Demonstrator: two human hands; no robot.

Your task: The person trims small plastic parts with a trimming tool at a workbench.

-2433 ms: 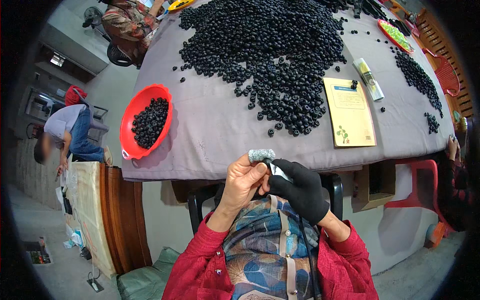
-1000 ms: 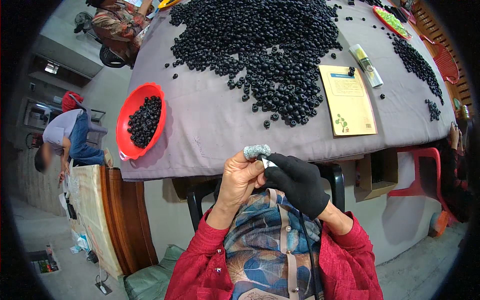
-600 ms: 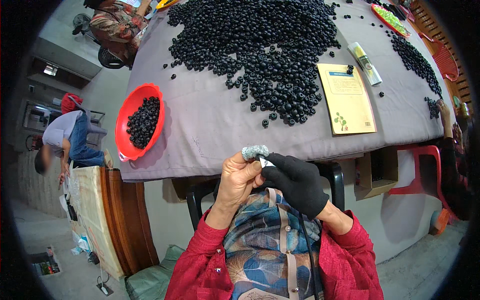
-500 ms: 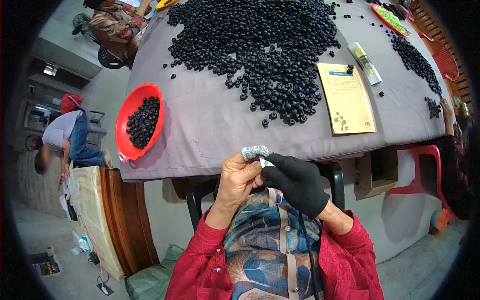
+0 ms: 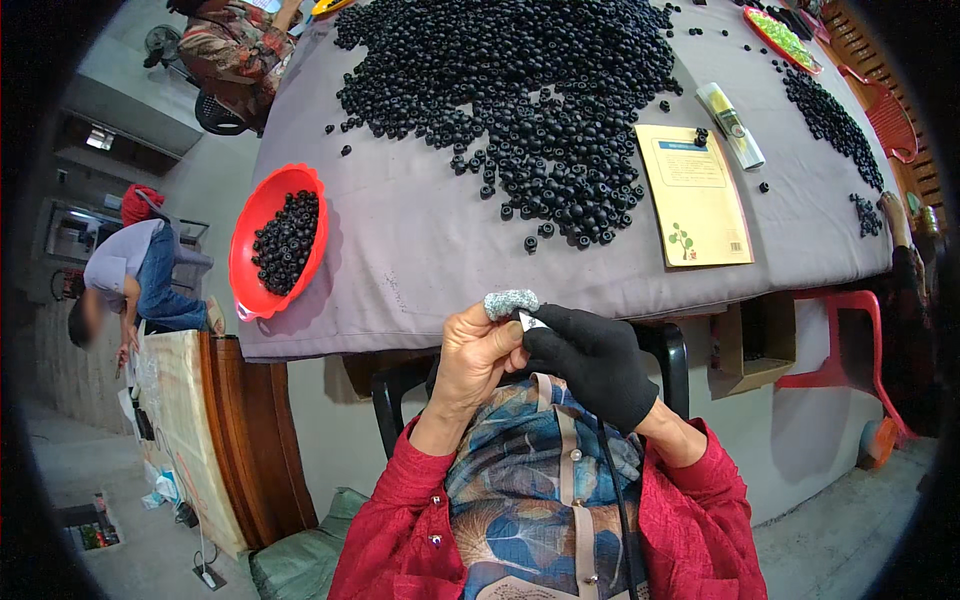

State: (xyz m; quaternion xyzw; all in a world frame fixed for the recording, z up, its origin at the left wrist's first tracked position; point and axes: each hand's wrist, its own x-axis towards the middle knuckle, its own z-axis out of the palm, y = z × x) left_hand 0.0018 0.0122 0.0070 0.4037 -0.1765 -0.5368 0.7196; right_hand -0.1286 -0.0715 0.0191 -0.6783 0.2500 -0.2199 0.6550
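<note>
My left hand (image 5: 468,355) is bare except for a grey knitted sleeve (image 5: 510,303) over one fingertip. Its thumb and fingers are pinched together; whatever lies inside the pinch is hidden. My right hand (image 5: 592,362), in a black glove, is closed and meets the left just off the table's near edge. Between the two hands shows a small white pointed piece (image 5: 530,322), gripped by the gloved fingers and touching the left thumb; its exact kind is unclear. Beyond my hands, a large heap of black beads (image 5: 520,90) with holes spreads across the grey-clothed table (image 5: 400,240).
A red scalloped bowl (image 5: 243,235) of black beads stands at the left. Right of the heap lie a yellow booklet (image 5: 695,215) and a clear tube (image 5: 730,125). More beads (image 5: 830,125) and a red-rimmed dish (image 5: 765,30) lie farther right. Two people are at the left.
My hands stay together in nearly the same place, with only a slight shift of the fingers. The beads, bowl and booklet have not moved.
</note>
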